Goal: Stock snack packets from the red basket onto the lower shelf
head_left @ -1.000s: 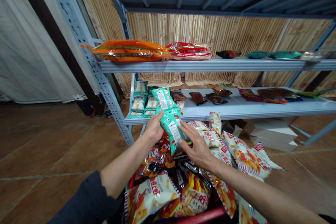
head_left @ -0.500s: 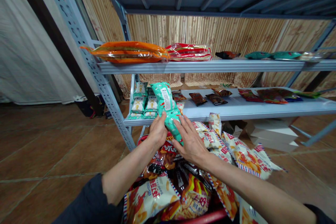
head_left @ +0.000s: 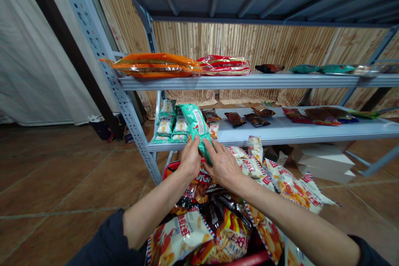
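Note:
My left hand (head_left: 190,158) and my right hand (head_left: 222,164) both grip a teal snack bag (head_left: 195,122) at the front edge of the middle shelf (head_left: 280,134). The bag's top stands up against the shelf, and its lower end is hidden behind my fingers. Under my hands, a red basket (head_left: 170,170) is heaped with shrimp-chip bags (head_left: 177,237) and dark snack packets (head_left: 230,232). Beside the bag on the shelf stand stacked teal-and-white packets (head_left: 165,126).
Small brown snack packets (head_left: 234,119) and flat red packets (head_left: 322,116) lie along the middle shelf. An orange bag (head_left: 152,65) and a red bag (head_left: 223,65) sit on the top shelf. Flattened white cartons (head_left: 324,162) stand below the right side. Perforated steel uprights (head_left: 124,108) frame the rack's left.
My hands have drawn closer together around the teal bag, and the bag has shifted slightly downward and more upright. The view has tilted a little.

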Tool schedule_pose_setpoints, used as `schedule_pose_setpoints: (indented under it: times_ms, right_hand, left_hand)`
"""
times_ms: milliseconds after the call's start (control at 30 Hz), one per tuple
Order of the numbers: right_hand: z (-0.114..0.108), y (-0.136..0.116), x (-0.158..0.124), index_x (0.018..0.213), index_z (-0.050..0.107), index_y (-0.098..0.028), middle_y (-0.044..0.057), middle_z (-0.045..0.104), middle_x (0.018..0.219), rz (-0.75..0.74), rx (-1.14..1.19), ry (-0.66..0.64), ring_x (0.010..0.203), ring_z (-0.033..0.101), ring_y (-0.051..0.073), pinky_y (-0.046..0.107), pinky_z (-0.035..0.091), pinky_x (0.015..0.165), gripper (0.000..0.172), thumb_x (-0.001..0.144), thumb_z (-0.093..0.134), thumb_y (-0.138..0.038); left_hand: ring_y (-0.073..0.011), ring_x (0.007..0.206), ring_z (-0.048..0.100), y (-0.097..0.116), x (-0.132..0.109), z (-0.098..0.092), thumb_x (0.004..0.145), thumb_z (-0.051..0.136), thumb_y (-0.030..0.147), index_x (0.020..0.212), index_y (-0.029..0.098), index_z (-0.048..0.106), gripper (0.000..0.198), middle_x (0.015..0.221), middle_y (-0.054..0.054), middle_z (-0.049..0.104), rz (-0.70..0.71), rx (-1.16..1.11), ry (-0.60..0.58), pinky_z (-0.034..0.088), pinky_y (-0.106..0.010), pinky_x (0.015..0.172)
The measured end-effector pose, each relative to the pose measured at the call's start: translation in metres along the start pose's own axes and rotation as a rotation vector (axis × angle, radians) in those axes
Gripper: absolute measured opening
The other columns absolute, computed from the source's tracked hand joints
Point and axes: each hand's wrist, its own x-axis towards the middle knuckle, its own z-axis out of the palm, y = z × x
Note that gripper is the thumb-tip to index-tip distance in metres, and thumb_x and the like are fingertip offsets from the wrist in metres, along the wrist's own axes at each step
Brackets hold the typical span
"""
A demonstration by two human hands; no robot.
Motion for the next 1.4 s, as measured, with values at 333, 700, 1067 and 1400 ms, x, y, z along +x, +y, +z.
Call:
schedule_pose_setpoints:
  times_ms: [333,700,1067,1400]
  right_hand:
    - [-0.001,0.005,0.022,0.138,0.025,-0.018,0.014,0.051,0.124,-0.035,0.223,-0.078,0.108,0.050,0.024,0.038,0.041,0.091,0.070,0.072,0.049,-0.012]
    - [0.000,0.028,0.033,0.129,0.038,-0.031,-0.004,0.066,0.084,0.544,1.425,-0.102,0.058,0.056,0.013,0.024,0.046,0.055,0.075,0.059,0.053,-0.011]
    - [0.004,0.028,0.029,0.104,0.055,-0.025,-0.006,0.067,0.072,0.707,1.771,-0.177,0.059,0.060,0.013,0.028,0.049,0.064,0.053,0.055,0.054,-0.006]
    - [0.025,0.024,0.036,0.087,0.061,-0.016,0.003,0.070,0.072,0.894,1.724,-0.123,0.066,0.065,0.017,0.032,0.052,0.071,0.014,0.075,0.062,-0.023]
  left_hand:
    - [-0.0203,0.103,0.057,0.001,-0.010,-0.010,0.078,0.054,0.045,0.106,0.015,0.061,0.041,0.109,-0.009,0.064,0.042,0.225,-0.087,0.043,-0.033,0.088]
    - [-0.0211,0.111,0.052,0.007,0.007,-0.025,0.076,0.057,0.030,0.107,0.015,0.061,0.034,0.119,-0.010,0.059,0.159,0.529,-0.073,0.037,-0.034,0.095]
    - [-0.0187,0.088,0.061,0.003,0.019,-0.044,0.067,0.067,0.042,0.091,0.015,0.064,0.036,0.095,-0.008,0.068,-0.130,0.299,-0.133,0.044,-0.032,0.080]
    - [-0.0158,0.072,0.062,-0.007,0.026,-0.046,0.061,0.071,0.031,0.088,0.016,0.065,0.032,0.081,-0.004,0.070,-0.125,0.258,-0.136,0.047,-0.029,0.073]
